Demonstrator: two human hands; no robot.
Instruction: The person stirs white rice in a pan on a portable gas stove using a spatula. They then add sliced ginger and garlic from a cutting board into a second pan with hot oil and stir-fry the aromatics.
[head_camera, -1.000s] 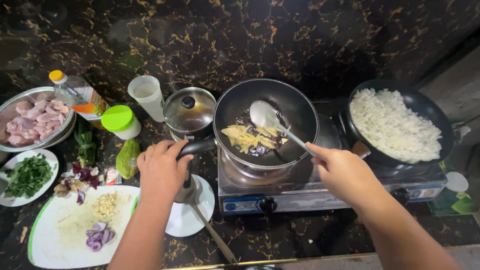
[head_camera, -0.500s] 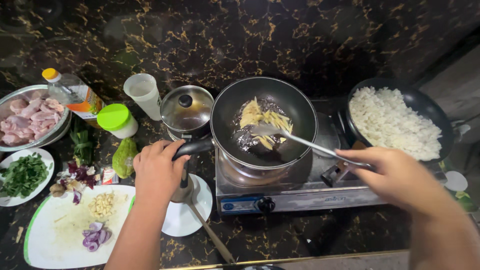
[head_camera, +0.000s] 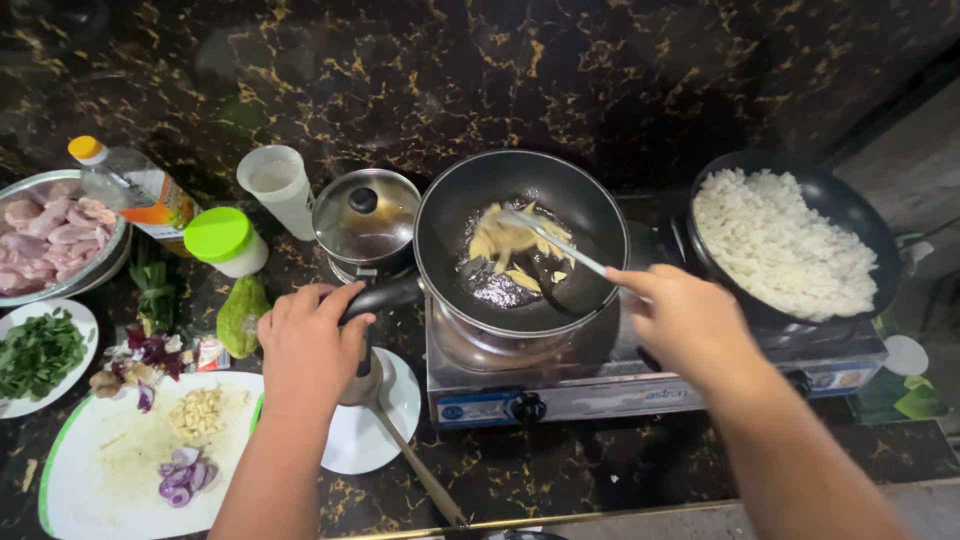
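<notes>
A black wok (head_camera: 520, 240) sits on the left burner of a two-burner gas stove (head_camera: 600, 390), with pale sliced pieces frying in oil at its bottom. My left hand (head_camera: 310, 345) grips the wok's black handle (head_camera: 385, 295). In my right hand (head_camera: 685, 320) is a metal ladle (head_camera: 555, 245); its bowl rests among the frying pieces. On the right burner stands a black pan (head_camera: 860, 230) full of white rice.
Left of the stove: a small lidded steel pot (head_camera: 365, 220), white cup (head_camera: 278, 185), green-lidded jar (head_camera: 225, 242), oil bottle (head_camera: 130, 185), steel bowl of raw chicken (head_camera: 45, 235), plate of greens (head_camera: 40, 350), cutting board (head_camera: 90, 480) with garlic and shallots, a white plate (head_camera: 385, 440) bearing a utensil.
My right hand swung out to the right and has come back toward the wok, moving the ladle through the frying pieces. My left hand has stayed on the handle.
</notes>
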